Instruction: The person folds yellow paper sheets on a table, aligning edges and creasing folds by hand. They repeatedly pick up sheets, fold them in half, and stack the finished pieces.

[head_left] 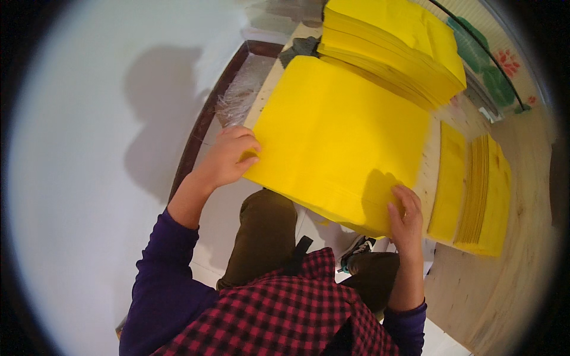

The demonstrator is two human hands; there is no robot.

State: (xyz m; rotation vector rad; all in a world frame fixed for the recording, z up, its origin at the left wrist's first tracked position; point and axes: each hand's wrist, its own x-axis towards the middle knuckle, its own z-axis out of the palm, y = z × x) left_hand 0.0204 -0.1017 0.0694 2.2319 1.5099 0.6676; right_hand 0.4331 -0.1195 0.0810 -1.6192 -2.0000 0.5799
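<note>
A wide yellow sheet [338, 136], which looks like cloth or felt, spans the space in front of me and hangs a little past the table's near edge. My left hand [233, 155] grips its left edge, thumb and fingers closed around the border. At the near right corner, my right hand [407, 218] pinches the sheet's edge, its fingertips bent against the yellow surface. The sheet's right edge is slightly blurred. Behind it rises a thick stack of yellow sheets [392, 50], its layers showing along the near side.
To the right on the wooden table [499, 296] lie a narrow folded yellow piece [446, 184] and a bundle of folded yellow pieces [484, 196]. Dark cloth [298, 50] sits at the far left corner. A white wall [89, 178] stands left, with clear plastic film [240, 101] beside the table.
</note>
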